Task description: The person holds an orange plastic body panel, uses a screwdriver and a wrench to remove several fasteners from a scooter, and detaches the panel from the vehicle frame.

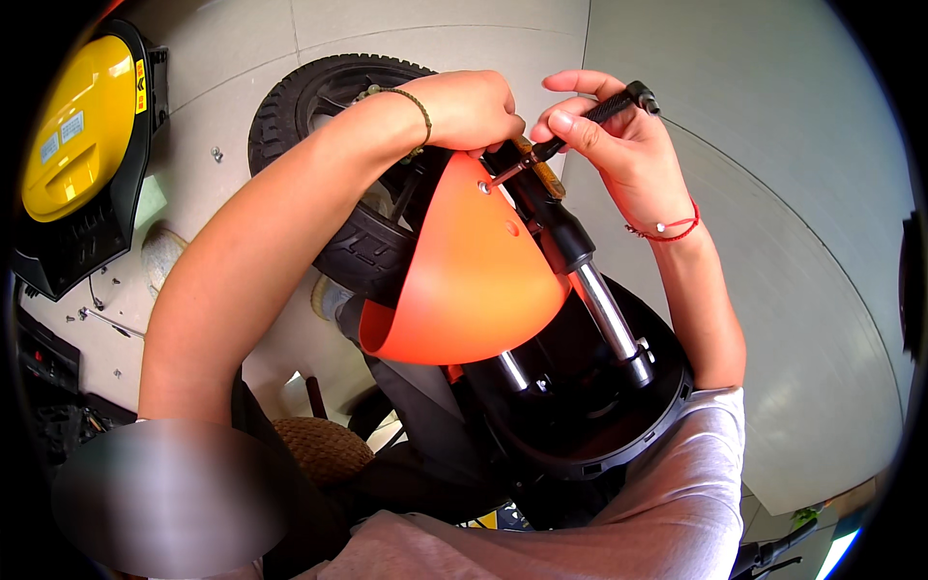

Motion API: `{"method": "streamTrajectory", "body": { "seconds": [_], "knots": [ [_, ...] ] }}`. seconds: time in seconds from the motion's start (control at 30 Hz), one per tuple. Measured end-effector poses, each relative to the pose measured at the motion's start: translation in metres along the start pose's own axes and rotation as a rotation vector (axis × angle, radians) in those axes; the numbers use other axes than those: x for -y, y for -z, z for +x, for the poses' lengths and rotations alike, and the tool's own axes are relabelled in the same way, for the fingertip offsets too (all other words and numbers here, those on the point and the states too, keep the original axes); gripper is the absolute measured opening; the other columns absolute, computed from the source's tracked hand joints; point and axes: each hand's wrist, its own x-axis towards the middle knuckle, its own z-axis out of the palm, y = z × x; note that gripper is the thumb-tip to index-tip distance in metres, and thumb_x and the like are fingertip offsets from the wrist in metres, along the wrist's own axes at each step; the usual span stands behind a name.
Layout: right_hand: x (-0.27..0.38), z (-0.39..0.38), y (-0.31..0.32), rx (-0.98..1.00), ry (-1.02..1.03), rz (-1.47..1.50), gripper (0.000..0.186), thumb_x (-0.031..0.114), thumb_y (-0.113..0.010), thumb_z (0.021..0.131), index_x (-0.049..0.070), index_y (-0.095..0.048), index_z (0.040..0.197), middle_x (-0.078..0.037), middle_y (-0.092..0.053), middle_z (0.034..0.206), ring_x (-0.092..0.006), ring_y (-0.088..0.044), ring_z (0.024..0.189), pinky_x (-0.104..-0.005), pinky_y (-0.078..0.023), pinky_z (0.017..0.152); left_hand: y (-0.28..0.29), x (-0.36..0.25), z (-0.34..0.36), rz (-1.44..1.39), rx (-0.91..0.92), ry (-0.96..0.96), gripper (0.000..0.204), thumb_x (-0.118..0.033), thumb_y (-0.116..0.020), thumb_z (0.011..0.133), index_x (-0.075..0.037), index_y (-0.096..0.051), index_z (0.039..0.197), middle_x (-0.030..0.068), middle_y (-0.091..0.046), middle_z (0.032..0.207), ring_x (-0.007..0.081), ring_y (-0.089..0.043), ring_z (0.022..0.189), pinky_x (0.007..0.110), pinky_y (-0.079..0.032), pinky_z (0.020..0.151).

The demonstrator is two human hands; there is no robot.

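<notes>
My right hand [633,155] grips a screwdriver [607,108] by its black textured handle, thumb and fingers closed round it. The shaft slants down-left, its tip at a screw [484,188] near the top of an orange fender [474,271]. My left hand [474,111] is curled closed at the fender's upper end, beside the black fork [565,237]; what its fingers hold is hidden. Shiny fork tubes [607,311] run down into a round black housing [599,425]. A second fastener [512,228] shows on the fender. Behind my left forearm lies the treaded black wheel [358,246].
At the far left stands a yellow and black cover [87,126]. Several loose screws [217,154] and a thin metal tool [114,323] lie on the tiled floor. Dark cases [48,358] sit at lower left. To the right rises a smooth grey surface [773,242].
</notes>
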Motion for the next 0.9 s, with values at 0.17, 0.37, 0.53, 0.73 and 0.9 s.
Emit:
{"method": "streamTrajectory", "body": {
  "seconds": [0.17, 0.37, 0.53, 0.73, 0.9],
  "knots": [
    [0.002, 0.001, 0.002, 0.062, -0.028, 0.124, 0.027, 0.011, -0.063, 0.094, -0.004, -0.056, 0.116, -0.01, -0.071, 0.096, -0.018, -0.066, 0.093, -0.0307, -0.049, 0.087, 0.004, -0.005, -0.007, 0.061, -0.01, -0.044, 0.039, -0.032, -0.055, 0.089, 0.001, -0.065, 0.071, 0.0071, -0.061, 0.063, 0.0183, -0.058, 0.059, 0.033, -0.045, 0.059],
    [-0.002, -0.001, 0.004, -0.001, -0.06, -0.001, 0.018, 0.009, -0.063, 0.093, 0.003, -0.064, 0.11, -0.005, -0.066, 0.101, -0.0149, -0.06, 0.097, -0.0298, -0.046, 0.086, 0.005, -0.004, -0.009, -0.106, 0.089, -0.149, 0.034, -0.028, -0.057, 0.087, 0.001, -0.067, 0.072, 0.0073, -0.06, 0.062, 0.0183, -0.056, 0.059, 0.032, -0.045, 0.06],
    [0.003, 0.0, 0.01, 0.014, -0.031, -0.048, 0.033, 0.008, -0.073, 0.086, 0.0, -0.064, 0.117, -0.01, -0.07, 0.102, -0.0155, -0.066, 0.094, -0.0302, -0.051, 0.09, 0.008, -0.006, -0.011, -0.087, 0.06, -0.142, 0.028, -0.027, -0.059, 0.082, -0.003, -0.071, 0.078, 0.006, -0.063, 0.067, 0.0198, -0.056, 0.061, 0.034, -0.044, 0.06],
    [0.001, -0.001, 0.011, 0.114, -0.007, 0.207, 0.035, 0.001, -0.067, 0.087, 0.001, -0.059, 0.122, -0.01, -0.072, 0.096, -0.0168, -0.068, 0.094, -0.0292, -0.05, 0.093, 0.013, -0.016, -0.012, 0.001, 0.099, -0.196, 0.023, -0.02, -0.056, 0.085, 0.0, -0.066, 0.083, 0.0085, -0.062, 0.071, 0.019, -0.056, 0.064, 0.033, -0.045, 0.062],
    [-0.004, 0.003, 0.012, 0.191, -0.006, 0.418, 0.023, 0.001, -0.061, 0.091, 0.001, -0.061, 0.114, -0.012, -0.07, 0.103, -0.0144, -0.065, 0.095, -0.0284, -0.049, 0.089, 0.02, -0.008, -0.023, 0.083, 0.197, -0.151, 0.021, -0.016, -0.053, 0.086, 0.001, -0.065, 0.084, 0.0106, -0.063, 0.077, 0.0189, -0.059, 0.073, 0.031, -0.046, 0.067]
  ]
}}
